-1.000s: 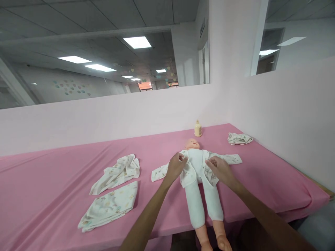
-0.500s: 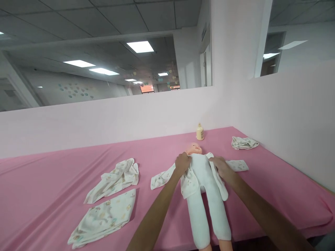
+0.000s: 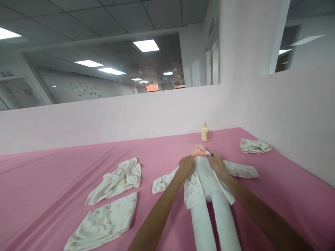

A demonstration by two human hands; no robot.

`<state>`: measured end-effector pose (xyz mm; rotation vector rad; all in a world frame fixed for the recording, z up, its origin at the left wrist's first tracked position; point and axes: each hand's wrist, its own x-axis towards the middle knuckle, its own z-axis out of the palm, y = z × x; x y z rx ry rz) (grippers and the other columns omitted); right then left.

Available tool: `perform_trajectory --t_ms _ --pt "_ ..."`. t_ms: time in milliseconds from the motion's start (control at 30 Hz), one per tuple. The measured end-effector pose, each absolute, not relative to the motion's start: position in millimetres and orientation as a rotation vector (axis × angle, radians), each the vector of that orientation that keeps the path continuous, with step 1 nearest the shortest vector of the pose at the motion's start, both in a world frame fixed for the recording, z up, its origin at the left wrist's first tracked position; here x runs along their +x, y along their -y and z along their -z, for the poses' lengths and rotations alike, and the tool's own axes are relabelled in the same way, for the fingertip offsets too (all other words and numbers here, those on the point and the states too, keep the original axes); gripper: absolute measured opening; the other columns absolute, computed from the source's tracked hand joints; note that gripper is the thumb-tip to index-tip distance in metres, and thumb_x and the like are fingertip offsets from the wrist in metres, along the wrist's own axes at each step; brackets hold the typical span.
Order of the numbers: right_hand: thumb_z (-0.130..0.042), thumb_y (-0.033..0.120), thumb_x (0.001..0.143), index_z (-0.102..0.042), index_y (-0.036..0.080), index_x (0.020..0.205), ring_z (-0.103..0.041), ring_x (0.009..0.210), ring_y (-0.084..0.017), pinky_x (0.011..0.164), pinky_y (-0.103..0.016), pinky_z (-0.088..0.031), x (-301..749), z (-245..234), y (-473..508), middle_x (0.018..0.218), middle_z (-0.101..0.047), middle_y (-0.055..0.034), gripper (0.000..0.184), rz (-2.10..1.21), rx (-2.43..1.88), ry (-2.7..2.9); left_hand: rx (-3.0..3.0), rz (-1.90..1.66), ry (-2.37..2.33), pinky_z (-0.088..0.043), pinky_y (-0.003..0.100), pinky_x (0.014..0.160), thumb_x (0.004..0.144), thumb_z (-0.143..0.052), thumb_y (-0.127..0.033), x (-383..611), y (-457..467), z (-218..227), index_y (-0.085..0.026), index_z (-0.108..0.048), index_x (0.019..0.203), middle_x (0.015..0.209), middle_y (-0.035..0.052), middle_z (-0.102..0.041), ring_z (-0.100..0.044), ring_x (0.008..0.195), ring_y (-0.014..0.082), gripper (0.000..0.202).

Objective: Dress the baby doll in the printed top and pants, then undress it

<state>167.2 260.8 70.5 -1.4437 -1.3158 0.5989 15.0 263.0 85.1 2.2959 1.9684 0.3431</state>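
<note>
A baby doll [image 3: 206, 188] in a white bodysuit lies on its back on the pink table [image 3: 65, 167], head pointing away from me. An open printed jacket [image 3: 193, 186] is spread under it, sleeves out to both sides. My left hand [image 3: 186, 164] is closed on the jacket's left front edge near the doll's shoulder. My right hand [image 3: 216, 161] pinches the jacket's right front edge just below the doll's chin. Both hands sit close together at the collar.
Two printed baby garments [image 3: 117, 178] [image 3: 103, 221] lie left of the doll. A crumpled cloth [image 3: 253, 146] rests at the far right by the pink wall. A small cream bottle [image 3: 205, 133] stands at the back beside the wall.
Both hands have slid up the jacket's front edges from the doll's waist to its neck. The view has shifted closer, so the doll's legs now run off the bottom.
</note>
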Motion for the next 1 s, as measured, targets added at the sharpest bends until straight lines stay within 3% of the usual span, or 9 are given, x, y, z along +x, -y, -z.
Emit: perform_trajectory --t_ms 267,433,767,1000 --pt "-0.045 0.033 0.07 -0.037 0.022 0.055 -0.034 0.054 -0.012 0.051 -0.025 -0.026 155.4 -69.7 -279.6 0.054 -0.034 0.0047 0.02 -0.677 -1.335 1.412 2.268 -0.335 -2.057 -0.04 0.033 0.076 0.091 -0.033 -0.013 20.0 -268.1 -87.4 -0.011 -0.059 0.106 0.103 0.0179 -0.065 -0.062 0.097 0.0285 0.03" --pt "-0.046 0.033 0.071 -0.038 0.022 0.054 -0.034 0.052 -0.012 0.049 -0.026 -0.023 160.9 -70.1 -286.3 0.051 -0.036 0.0044 0.022 -0.633 -1.415 1.428 2.207 -0.432 -2.058 -0.038 0.03 0.075 0.09 -0.037 -0.015 14.1 -276.8 -82.5 -0.013 -0.061 0.094 0.099 0.0151 -0.066 -0.061 0.099 0.0267 0.024" --pt "-0.049 0.035 0.074 -0.054 0.019 0.061 -0.044 0.057 -0.014 0.054 -0.025 -0.031 161.2 -66.8 -292.4 0.058 -0.053 0.0015 0.022 -0.671 -1.302 1.476 2.194 -0.787 -1.877 -0.033 0.028 0.063 0.094 -0.035 -0.024 23.3 -275.1 -82.8 -0.018 -0.055 0.078 0.072 0.0046 -0.063 -0.059 0.074 0.0194 0.026" --pt "-0.053 0.032 0.073 -0.066 0.018 0.073 -0.06 0.074 -0.019 0.067 -0.028 -0.045 158.7 -58.8 -293.5 0.075 -0.069 -0.0025 0.019 -0.878 -1.139 1.416 2.169 -0.915 -1.856 -0.035 0.029 0.065 0.095 -0.036 -0.023 39.7 -266.6 -74.0 -0.018 -0.055 0.09 0.083 0.0062 -0.067 -0.061 0.078 0.0203 0.02"
